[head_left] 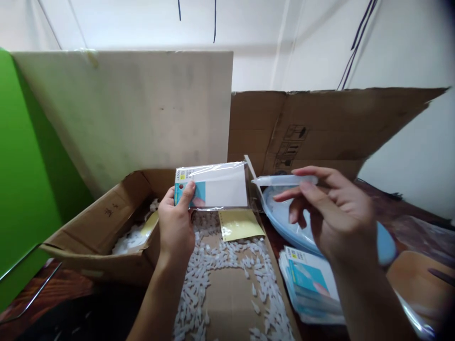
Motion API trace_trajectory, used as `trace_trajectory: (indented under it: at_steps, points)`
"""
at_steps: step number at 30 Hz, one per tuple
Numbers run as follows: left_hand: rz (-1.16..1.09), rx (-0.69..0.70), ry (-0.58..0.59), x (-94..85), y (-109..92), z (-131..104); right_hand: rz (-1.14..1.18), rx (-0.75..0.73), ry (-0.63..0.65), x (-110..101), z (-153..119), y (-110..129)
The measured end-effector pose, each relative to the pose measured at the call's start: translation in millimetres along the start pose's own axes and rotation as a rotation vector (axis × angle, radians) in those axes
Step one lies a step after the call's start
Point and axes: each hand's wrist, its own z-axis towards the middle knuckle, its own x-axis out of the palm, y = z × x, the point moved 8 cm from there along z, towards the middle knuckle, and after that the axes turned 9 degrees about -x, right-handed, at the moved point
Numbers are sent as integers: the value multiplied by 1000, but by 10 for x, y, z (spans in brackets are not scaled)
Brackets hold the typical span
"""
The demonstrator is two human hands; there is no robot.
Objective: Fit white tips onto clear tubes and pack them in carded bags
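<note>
My left hand (175,222) grips a clear plastic packet (225,184) by its left end, thumb on top. Inside it is a white card with a teal printed part. Between the thumb and fingers of my right hand (343,208) is a slim translucent plastic tube (279,180), lying level. Its narrow tip points left, at the packet's right end, where a flap stands up; I cannot tell whether it is inside. Below both hands, many small white pointed nozzles (195,296) lie in a cardboard tray (231,303), with a yellow slip (240,226) on them.
An open cardboard box (95,263) with white pieces stands at left. To the right are a stack of printed cards (309,282) and a blue-rimmed basin (275,220). Cardboard sheets (320,128) lean behind, and a green panel (21,166) borders the left.
</note>
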Motion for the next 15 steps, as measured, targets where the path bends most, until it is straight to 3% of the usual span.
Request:
trace_trajectory:
  at_steps: [9, 15]
  points:
    - [39, -45, 79, 122, 89, -59, 209, 219, 286, 311, -165, -256]
    - [-15, -25, 69, 125, 60, -69, 223, 224, 335, 378, -173, -332]
